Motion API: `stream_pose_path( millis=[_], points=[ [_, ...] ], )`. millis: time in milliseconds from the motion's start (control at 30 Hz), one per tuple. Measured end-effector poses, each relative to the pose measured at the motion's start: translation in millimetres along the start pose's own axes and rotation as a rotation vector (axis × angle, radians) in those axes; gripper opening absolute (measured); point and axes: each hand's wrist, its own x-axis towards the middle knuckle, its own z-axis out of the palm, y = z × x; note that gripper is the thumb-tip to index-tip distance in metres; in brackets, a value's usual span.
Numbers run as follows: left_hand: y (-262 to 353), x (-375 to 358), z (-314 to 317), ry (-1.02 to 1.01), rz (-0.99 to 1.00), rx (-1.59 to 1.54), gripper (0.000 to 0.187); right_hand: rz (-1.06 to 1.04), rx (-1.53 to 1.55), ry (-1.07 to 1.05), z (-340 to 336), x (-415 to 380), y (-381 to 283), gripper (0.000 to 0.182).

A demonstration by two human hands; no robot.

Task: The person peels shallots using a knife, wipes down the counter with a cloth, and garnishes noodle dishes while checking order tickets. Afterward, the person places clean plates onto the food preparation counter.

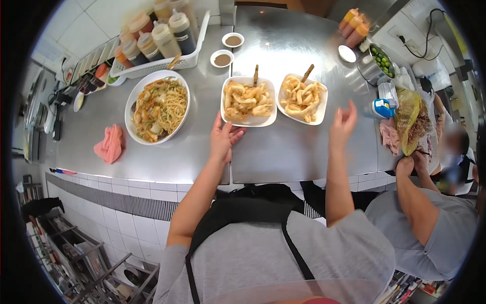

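Observation:
My left hand (225, 139) is at the near left corner of a white square bowl (248, 123), its thumb and a finger against the rim and its other fingers loosely spread. Pale golden fried strips (247, 101) fill that bowl, and a brown stick (256, 75) stands at its far side. Just to the right, a second white bowl (319, 121) holds similar fried strips (302, 99) and another brown stick (307, 73). My right hand (343, 121) is raised right of this second bowl, apart from it, empty, with fingers parted and slightly blurred.
A large bowl of noodles (159, 107) and a pink cloth (110, 144) lie left. Behind are sauce cups (221, 59) and a white basket (172, 66) of squeeze bottles. At right, a co-worker's hands (411, 163) touch a yellow bag (409, 121) near a pot of green fruits (380, 60).

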Motion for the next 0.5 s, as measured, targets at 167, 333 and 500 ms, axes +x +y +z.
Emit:
stream_pose_path(
  millis=[167, 333, 500],
  points=[
    [5.5, 26.4, 15.3, 0.007, 0.039, -0.007, 0.048, 0.835, 0.944, -0.234, 2.1, -41.0, -1.6, 0.039],
    [13.3, 78.7, 44.9, -0.030, 0.049, -0.003, 0.049, 0.737, 0.900, -0.186, 29.1, 11.8, 15.9, 0.038],
    [15.1, 144.6, 86.3, -0.010, 0.050, 0.046, 0.043, 0.680, 0.695, -0.160, 61.6, 87.8, 34.2, 0.034]
  ],
)
